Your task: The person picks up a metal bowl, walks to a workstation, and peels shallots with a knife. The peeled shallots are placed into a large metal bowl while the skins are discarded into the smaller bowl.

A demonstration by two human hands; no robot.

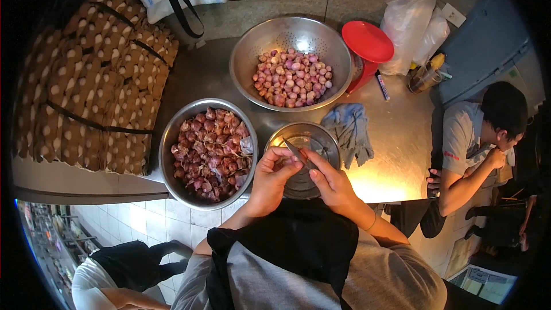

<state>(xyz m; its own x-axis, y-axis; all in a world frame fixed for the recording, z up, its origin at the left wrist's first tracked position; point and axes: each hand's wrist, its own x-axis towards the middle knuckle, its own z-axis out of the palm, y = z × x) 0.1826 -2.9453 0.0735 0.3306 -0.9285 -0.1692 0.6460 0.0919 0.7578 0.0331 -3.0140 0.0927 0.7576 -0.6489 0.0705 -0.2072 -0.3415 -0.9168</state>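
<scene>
Over a small metal bowl (313,186), both hands are close together. My right hand (333,186) grips a small knife (294,149), its blade pointing up and left toward the other hand. The fingers of my left hand (270,178) are pinched around what looks like a shallot, mostly hidden by the fingers. To the left stands a metal bowl (166,163) full of unpeeled shallots (209,152) with dry reddish skins. Behind the small bowl, a large perforated metal colander (244,60) holds peeled pinkish shallots (293,77).
Grey gloves (349,132) lie right of the small bowl. Farther back are a red scale (367,43), a marker (383,87), a cup with utensils (423,77) and plastic bags (407,28). Stacked egg trays (97,86) stand left. A person (468,138) sits right; another (126,270) is lower left.
</scene>
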